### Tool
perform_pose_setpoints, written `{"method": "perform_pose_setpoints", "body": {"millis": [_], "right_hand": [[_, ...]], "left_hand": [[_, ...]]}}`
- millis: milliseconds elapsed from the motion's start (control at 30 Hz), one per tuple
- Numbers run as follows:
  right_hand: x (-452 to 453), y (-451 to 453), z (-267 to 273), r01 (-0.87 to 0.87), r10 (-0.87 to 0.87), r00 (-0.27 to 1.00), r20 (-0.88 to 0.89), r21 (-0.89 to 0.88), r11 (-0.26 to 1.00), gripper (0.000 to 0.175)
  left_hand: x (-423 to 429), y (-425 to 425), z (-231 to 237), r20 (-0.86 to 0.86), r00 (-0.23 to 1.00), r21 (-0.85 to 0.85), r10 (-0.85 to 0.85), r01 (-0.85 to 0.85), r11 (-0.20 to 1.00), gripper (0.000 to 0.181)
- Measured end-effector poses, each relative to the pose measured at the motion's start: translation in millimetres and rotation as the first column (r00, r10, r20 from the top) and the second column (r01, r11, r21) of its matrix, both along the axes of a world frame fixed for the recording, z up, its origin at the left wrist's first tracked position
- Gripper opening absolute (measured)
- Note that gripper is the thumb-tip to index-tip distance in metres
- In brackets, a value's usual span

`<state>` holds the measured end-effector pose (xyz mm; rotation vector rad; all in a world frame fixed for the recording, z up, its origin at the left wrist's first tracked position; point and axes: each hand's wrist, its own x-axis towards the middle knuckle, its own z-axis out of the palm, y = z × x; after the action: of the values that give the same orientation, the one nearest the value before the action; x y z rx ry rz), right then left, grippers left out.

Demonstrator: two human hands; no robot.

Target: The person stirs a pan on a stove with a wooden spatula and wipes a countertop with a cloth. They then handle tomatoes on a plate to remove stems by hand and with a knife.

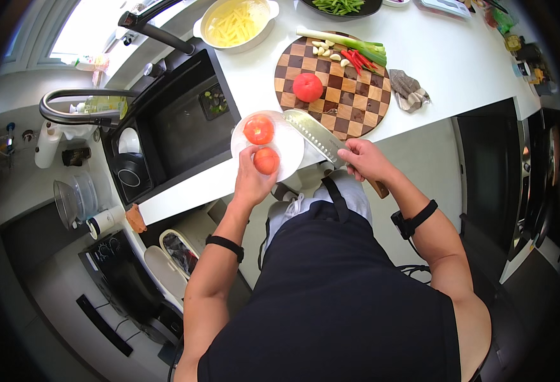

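My left hand [255,180] grips a tomato [266,161] at the near side of a white plate [289,164]. A second tomato [259,129] sits farther back on that plate. My right hand [366,160] is closed on the wooden handle of a kitchen knife [314,135]. Its broad dimpled blade points left and away, with the tip over the plate's right rim. Beyond the blade, a red tomato [307,87] rests on a round checkered wooden cutting board [351,112]. Garlic cloves [335,57], red chilies [356,62] and a green onion stalk [339,39] lie along the board's far edge.
A dark sink [179,119] with a black faucet [155,36] lies left of the plate. Behind stand a white pot [236,45] of pale cut strips and a dark pan [344,15] with green pieces. A crumpled cloth [408,90] lies right of the board.
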<state>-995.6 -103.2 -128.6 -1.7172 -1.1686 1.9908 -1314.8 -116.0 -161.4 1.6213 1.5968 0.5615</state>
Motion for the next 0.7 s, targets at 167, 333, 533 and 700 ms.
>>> {"method": "perform_pose_setpoints", "body": {"millis": [167,333,533,700], "right_hand": [[-1.3,10.9,2.9,-0.045,0.045,0.999,-0.011,-0.001,0.999,0.027],[-8.2,16.9,9.9,-0.253,0.254,0.967,0.019,-0.017,0.967,0.028],[-24.2,17.6,21.7,-0.389,0.39,0.921,-0.009,-0.08,0.918,0.03],[-33.2,17.1,27.2,-0.403,0.402,0.915,-0.038,-0.133,0.905,0.03]], "left_hand": [[-16.2,-6.6,16.8,-0.448,0.888,0.117,-0.099,0.169,0.979,0.073],[-13.0,-5.3,19.3,-0.425,0.905,0.009,-0.026,0.034,0.999,0.076],[-17.8,-13.2,13.6,-0.29,0.957,0.051,0.028,-0.013,0.999,0.069],[-25.9,-10.5,18.6,-0.118,0.993,-0.047,0.014,-0.02,0.999,0.051]]}}
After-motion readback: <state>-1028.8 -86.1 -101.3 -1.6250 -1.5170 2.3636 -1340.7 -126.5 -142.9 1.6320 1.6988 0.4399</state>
